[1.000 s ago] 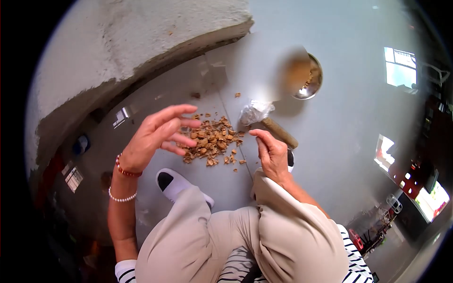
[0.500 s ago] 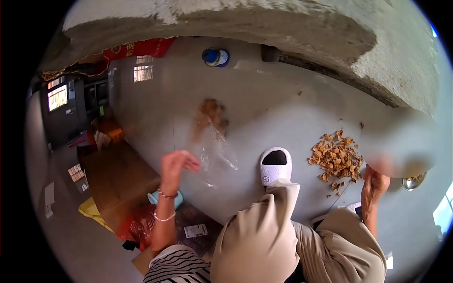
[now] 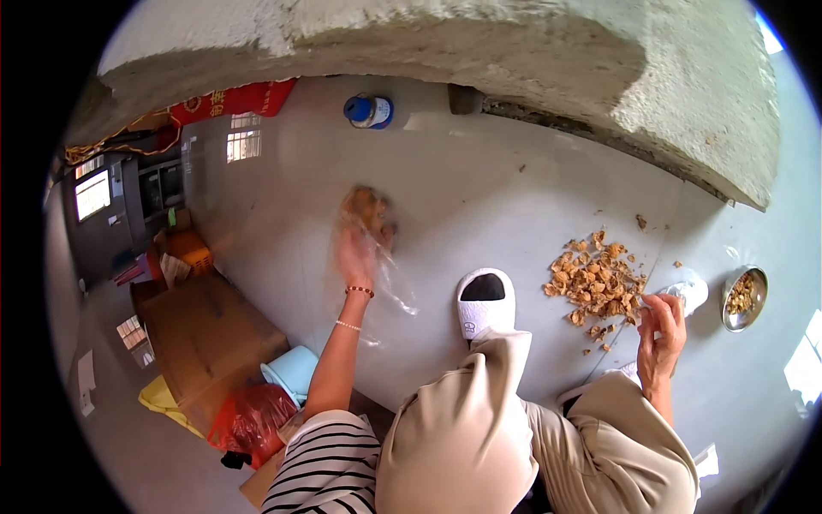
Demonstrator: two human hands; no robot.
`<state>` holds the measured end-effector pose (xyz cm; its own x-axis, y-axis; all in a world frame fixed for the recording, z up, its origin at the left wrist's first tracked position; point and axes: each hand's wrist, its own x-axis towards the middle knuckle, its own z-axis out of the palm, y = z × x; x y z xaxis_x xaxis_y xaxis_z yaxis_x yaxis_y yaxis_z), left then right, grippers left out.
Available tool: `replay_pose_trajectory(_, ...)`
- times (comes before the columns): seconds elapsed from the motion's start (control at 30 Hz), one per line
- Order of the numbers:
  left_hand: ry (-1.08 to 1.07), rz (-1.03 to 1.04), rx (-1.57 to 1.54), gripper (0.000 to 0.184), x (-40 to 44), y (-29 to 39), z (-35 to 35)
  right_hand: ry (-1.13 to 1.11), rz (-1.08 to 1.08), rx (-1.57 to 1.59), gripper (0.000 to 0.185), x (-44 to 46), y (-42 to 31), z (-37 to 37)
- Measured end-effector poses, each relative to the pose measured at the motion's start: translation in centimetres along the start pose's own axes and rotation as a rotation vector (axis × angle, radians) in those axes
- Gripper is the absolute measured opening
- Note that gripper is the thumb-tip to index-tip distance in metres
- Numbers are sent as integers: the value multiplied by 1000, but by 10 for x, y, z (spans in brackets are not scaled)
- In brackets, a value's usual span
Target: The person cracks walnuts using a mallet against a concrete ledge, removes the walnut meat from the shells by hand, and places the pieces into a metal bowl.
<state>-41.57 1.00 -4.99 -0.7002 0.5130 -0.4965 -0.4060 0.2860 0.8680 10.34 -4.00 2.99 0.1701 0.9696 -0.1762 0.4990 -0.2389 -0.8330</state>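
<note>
The left hand [image 3: 356, 261] seems reaching into the clear bag [image 3: 396, 289] toward brown pieces [image 3: 368, 206], where grasping calls for fingers free of folds, while the right hand [image 3: 661, 339] curls apart beside broken shells [image 3: 598, 281], both grips unclear.

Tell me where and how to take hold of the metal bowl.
Best pinch the metal bowl by its rim on the side nearest the person, coming down from above. The exposed rim offers a thin edge, the nut pieces lie inside, and the plastic-wrapped bundle crowds its left side.
</note>
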Motion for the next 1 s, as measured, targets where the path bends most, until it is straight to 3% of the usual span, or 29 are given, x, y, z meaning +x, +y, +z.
replay_pose_trajectory(0.07, -294, 306, 668, 34, 18, -8, -6, 3, 32, -2, 18, -9, 15, -5)
replay_pose_trajectory(0.13, -383, 290, 684, 39, 2, -4, 21, 26, 93, 24, 22, -13, 18, -10)
replay_pose_trajectory(0.2, -247, -53, 59, 42, -27, 6, 57, 85, 77, -53, 23, -18, 24, -14)
replay_pose_trajectory(0.3, -457, -88, 124, 40, -29, 17, 59, 148, 112, -187, 24, -39, 51, -23)
replay_pose_trajectory(0.4, -537, -163, -26, 41, -28, 25, 62, 186, 177, -272, 24, -53, 67, -28)
replay_pose_trajectory(0.5, -608, -101, 3, 38, -45, 23, 76, 176, 195, -331, 31, -62, 73, -31)
replay_pose_trajectory(0.6, -414, 419, 784, 33, -48, 23, 71, 201, 187, -366, 35, -66, 73, -29)
replay_pose_trajectory(0.7, -251, 449, 1275, 38, -19, 19, 17, 247, 166, -409, 37, -65, 75, -26)
replay_pose_trajectory(0.8, -283, 339, 989, 35, -42, 27, -32, 218, 165, -456, 36, -68, 90, -30)
replay_pose_trajectory(1.0, -495, 111, 846, 29, -139, 76, -22, 122, 219, -457, 32, -73, 113, -33)
